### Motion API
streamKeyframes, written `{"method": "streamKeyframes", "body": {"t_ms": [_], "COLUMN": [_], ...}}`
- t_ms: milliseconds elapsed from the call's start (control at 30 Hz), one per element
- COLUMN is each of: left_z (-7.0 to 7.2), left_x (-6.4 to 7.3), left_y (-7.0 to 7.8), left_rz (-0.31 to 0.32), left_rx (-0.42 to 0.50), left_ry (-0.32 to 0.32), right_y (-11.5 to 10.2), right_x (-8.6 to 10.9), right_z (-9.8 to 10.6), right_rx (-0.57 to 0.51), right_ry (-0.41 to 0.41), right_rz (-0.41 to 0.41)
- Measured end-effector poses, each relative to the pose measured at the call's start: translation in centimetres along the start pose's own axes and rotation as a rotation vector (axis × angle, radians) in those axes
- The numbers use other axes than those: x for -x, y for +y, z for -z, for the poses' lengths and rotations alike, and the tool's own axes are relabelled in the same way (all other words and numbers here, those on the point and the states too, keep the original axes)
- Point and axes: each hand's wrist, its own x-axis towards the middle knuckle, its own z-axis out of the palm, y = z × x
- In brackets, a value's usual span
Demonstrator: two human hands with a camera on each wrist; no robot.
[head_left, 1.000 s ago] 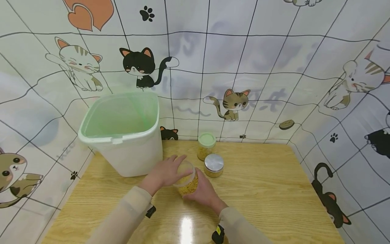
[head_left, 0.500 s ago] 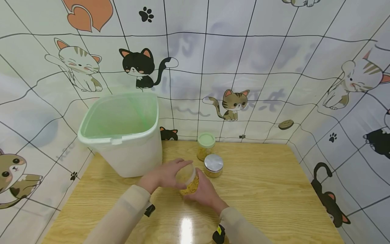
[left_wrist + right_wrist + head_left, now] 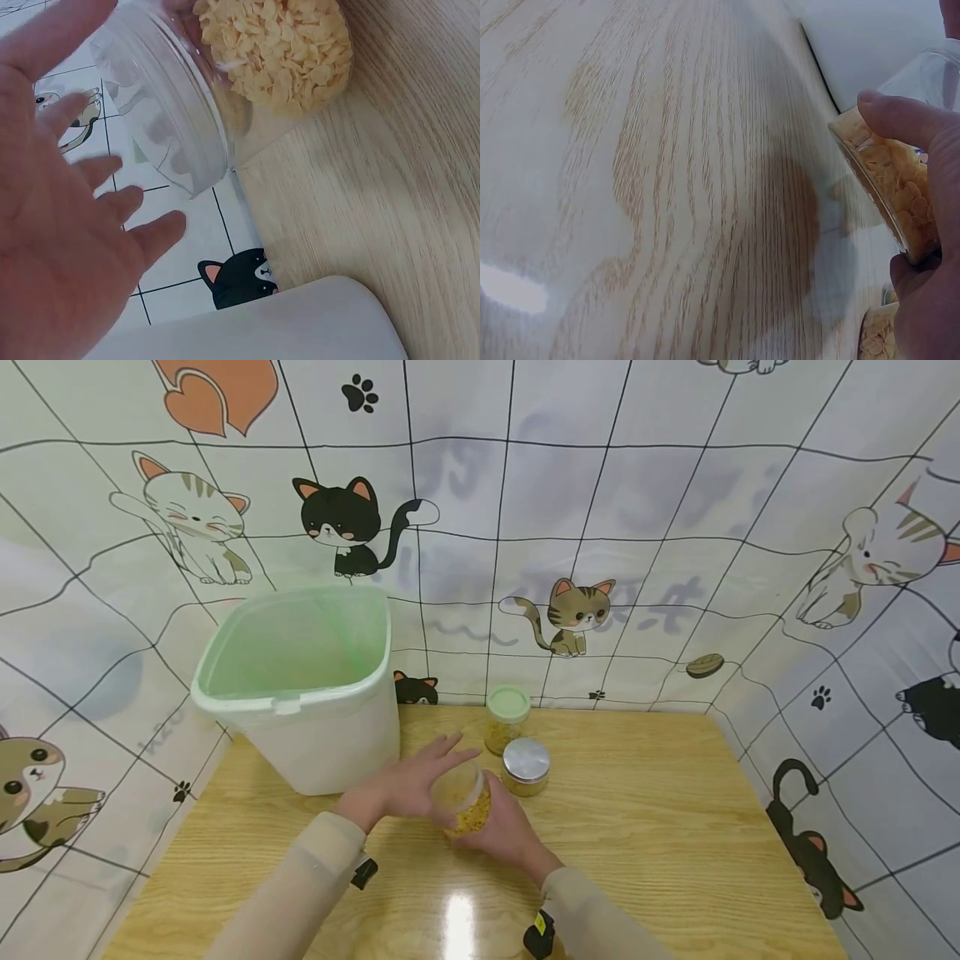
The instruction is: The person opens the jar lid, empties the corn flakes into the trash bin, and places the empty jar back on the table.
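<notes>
A clear jar (image 3: pixel 474 817) of yellow flakes with a translucent lid (image 3: pixel 457 783) is tilted to the left over the table. My right hand (image 3: pixel 508 828) grips it round the side. In the right wrist view the thumb and a finger wrap the jar (image 3: pixel 898 187), and its base is off the table. My left hand (image 3: pixel 408 783) is beside the lid, fingers spread. The left wrist view shows those fingers (image 3: pixel 161 234) loosely extended, apart from the lid (image 3: pixel 169 97); flakes (image 3: pixel 281 56) lie inside the jar.
Behind the right hand stand a silver-lidded jar (image 3: pixel 527 764) and a green-lidded jar (image 3: pixel 507 718), both with yellow contents. A big white bin (image 3: pixel 337 743) with a pale green rim stands at the left, close to the left hand. A cat-print sheet (image 3: pixel 465 568) backs the wooden table (image 3: pixel 637 827).
My left hand has shifted from gripping over the lid to spreading its fingers beside it. The right hand keeps its grip on the jar, which has moved slightly right.
</notes>
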Motion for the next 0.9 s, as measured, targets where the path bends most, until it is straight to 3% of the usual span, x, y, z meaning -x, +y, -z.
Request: {"method": "streamKeyframes", "body": {"t_ms": [67,167,300,567,900], "left_z": [0.1,0.1,0.1,0.3,1.3], "left_x": [0.1,0.1,-0.1,-0.4,0.1], "left_y": [0.0,0.0,0.1,0.2,0.4], "left_rz": [-0.039,-0.042,0.016,0.100,0.049], "left_rx": [0.035,0.002,-0.096,-0.134,-0.147], "left_ry": [-0.036,-0.023,0.055,0.149,0.232], "right_y": [0.0,-0.2,-0.2,-0.2,-0.1], "right_x": [0.0,0.0,0.0,-0.1,0.1], "right_z": [0.0,0.0,-0.1,-0.2,-0.3], "right_rx": [-0.005,-0.011,-0.010,0.007,0.002], "right_ry": [0.000,0.002,0.004,0.020,0.042], "right_rz": [0.005,0.001,0.006,0.000,-0.001]}}
